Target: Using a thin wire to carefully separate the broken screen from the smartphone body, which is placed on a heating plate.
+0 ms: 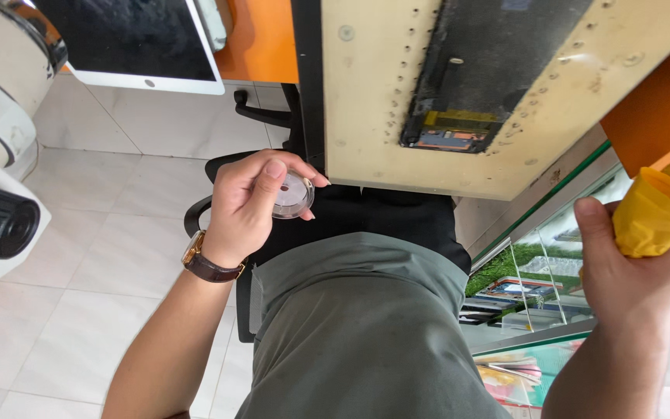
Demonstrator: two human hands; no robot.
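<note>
Over the lap, just below the edge of the pale work surface [366, 93], the left hand [246, 206] has its grip clamped on a small round clear dish [294, 194]. Well apart, the right hand [633, 271] is clenched around a rolled yellow cloth [657, 206], beside a glass cabinet [537, 271].

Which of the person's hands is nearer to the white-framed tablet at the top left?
Left. The left hand, holding a small clear round case, is just below and right of the tablet; the right hand, gripping a yellow cloth, is far across at the frame's right.
</note>
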